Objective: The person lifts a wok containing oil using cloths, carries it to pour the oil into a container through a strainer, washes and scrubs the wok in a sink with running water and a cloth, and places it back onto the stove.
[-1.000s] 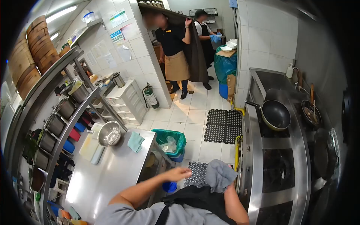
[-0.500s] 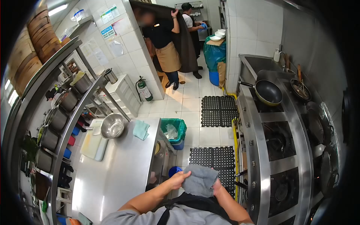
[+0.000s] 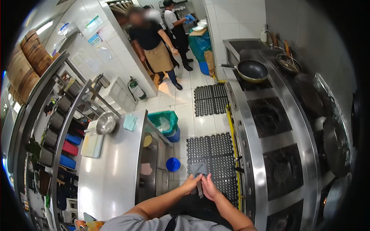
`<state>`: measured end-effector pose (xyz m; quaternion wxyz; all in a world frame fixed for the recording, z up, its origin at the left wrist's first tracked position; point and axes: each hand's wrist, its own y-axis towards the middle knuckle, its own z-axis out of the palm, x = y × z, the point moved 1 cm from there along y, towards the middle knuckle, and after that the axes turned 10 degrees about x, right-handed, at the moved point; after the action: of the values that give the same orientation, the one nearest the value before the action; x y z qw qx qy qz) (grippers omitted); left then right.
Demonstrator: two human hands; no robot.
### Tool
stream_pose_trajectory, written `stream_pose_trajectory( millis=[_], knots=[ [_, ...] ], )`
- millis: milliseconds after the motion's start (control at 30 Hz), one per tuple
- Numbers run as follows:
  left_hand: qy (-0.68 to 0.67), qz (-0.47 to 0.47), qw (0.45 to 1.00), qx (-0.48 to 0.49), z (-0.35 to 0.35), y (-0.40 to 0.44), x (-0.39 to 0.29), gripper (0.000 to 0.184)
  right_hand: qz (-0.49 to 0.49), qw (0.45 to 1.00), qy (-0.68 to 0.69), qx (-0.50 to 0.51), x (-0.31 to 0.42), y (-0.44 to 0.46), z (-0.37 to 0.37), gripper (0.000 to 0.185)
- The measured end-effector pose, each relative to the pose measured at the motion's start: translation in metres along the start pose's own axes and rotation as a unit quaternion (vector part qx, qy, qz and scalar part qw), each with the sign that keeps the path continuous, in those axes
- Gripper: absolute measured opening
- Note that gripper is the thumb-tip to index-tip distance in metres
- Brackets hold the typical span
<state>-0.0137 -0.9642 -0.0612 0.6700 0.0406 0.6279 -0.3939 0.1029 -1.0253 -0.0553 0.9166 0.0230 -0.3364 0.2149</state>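
A grey cloth [image 3: 199, 168] is bunched between my hands, in front of my dark apron, with one end hanging below them. My left hand [image 3: 190, 184] is closed around its middle. Right beside it, my right hand [image 3: 210, 188] has its fingers stretched out and apart, its inner side against the cloth. Part of the cloth is hidden behind my fingers. Below and beyond the hands lies a black perforated floor mat [image 3: 216, 148].
To the left is a steel table [image 3: 111, 177] with a metal bowl [image 3: 106, 123], cutting boards [image 3: 91, 144] and a light-green cloth [image 3: 130, 122]. A stove [image 3: 266, 146] with a wok [image 3: 252, 71] lines the right. Bins and a blue bucket [image 3: 173, 164] stand on the floor. People stand near the doorway.
The grey cloth, spread between my hands before, is now bunched, and my hands have come together. The person in the tan apron has lowered the raised arm from the dark curtain. My view has shifted.
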Motion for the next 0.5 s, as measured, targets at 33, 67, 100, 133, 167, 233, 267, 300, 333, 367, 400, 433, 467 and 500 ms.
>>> stream_pose_trajectory(
  millis=[33,67,100,133,167,233,267,300,333,367,400,433,467,500],
  knots=[
    [-0.049,-0.063,0.997,0.008,0.0,-0.009,0.011,0.04,0.047,0.998,-0.011,-0.029,-0.008,-0.018,0.0,0.092],
    [-0.095,-0.117,0.988,0.018,0.001,-0.013,0.018,0.039,0.089,0.994,-0.029,-0.055,-0.009,-0.028,0.0,0.09],
    [-0.136,-0.127,0.982,0.01,0.006,-0.023,0.017,0.037,0.065,0.996,-0.044,-0.031,-0.002,-0.039,0.011,0.085],
    [-0.133,-0.119,0.984,0.016,0.007,-0.028,0.02,0.037,0.059,0.996,-0.052,-0.031,-0.007,-0.044,0.005,0.085],
    [-0.15,-0.121,0.981,0.002,0.006,-0.034,0.024,0.038,0.081,0.994,-0.071,-0.03,-0.016,-0.05,-0.009,0.081],
    [-0.157,-0.129,0.979,0.009,-0.002,-0.046,0.034,0.047,0.078,0.992,-0.03,-0.092,-0.016,-0.061,-0.01,0.067],
    [-0.148,-0.123,0.981,0.019,-0.01,-0.049,0.037,0.047,0.065,0.993,-0.035,-0.094,-0.014,-0.063,0.002,0.067],
    [-0.099,-0.137,0.985,0.037,-0.016,-0.051,0.04,0.048,0.024,0.976,-0.165,-0.14,-0.007,-0.067,0.018,0.071],
    [-0.053,-0.15,0.986,0.055,-0.018,-0.055,0.037,0.05,-0.014,0.938,-0.292,-0.186,-0.004,-0.073,0.033,0.078],
    [0.013,-0.155,0.983,0.096,-0.022,-0.061,0.034,0.05,-0.054,0.914,-0.341,-0.214,-0.007,-0.075,0.047,0.081],
    [0.01,-0.149,0.983,0.104,-0.02,-0.074,0.026,0.05,-0.054,0.91,-0.348,-0.219,-0.012,-0.075,0.048,0.081],
    [0.022,-0.137,0.968,0.208,-0.017,-0.09,0.018,0.047,-0.046,0.901,-0.392,-0.179,-0.018,-0.074,0.045,0.069],
    [0.034,-0.122,0.943,0.308,-0.014,-0.107,0.009,0.043,-0.037,0.89,-0.433,-0.139,-0.025,-0.074,0.044,0.059],
    [0.071,-0.109,0.931,0.342,-0.014,-0.124,0.001,0.037,-0.034,0.887,-0.438,-0.143,-0.031,-0.078,0.049,0.059]
  ],
)
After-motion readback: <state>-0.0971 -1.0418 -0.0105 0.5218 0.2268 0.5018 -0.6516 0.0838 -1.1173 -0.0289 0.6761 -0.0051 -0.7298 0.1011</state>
